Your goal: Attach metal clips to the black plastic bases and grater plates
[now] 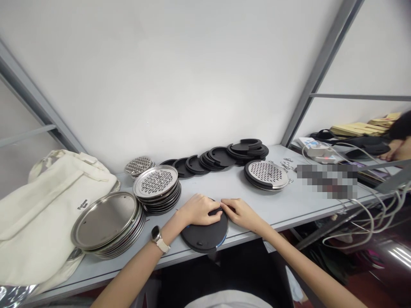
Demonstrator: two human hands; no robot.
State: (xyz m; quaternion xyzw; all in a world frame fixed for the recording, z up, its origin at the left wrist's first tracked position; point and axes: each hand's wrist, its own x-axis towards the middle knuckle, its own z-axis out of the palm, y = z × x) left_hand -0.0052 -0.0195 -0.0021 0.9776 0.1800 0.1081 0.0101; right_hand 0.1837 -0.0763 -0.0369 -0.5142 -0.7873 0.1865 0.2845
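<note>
A round black disc [205, 236] lies at the table's front edge, with a thin strip of blue and metal showing on its right rim. My left hand [201, 209] presses on the far part of this disc, its fingers curled and its thumb laid across the top. At the disc's far right rim, my right hand [239, 214] pinches the edge, close to the left thumb. The fingertips of both hands partly hide what lies between them. A perforated steel grater plate [268, 172], partly ringed in black, sits beyond my right hand.
Plain steel discs [109, 220] are stacked at left, beside a stack of grater plates [156, 183] and a smaller grater stack [138, 165]. Black rings [221, 156] line the wall. A cream bag [54, 205] lies far left; white cables [372, 226] hang at right, near another person's hand [396, 149].
</note>
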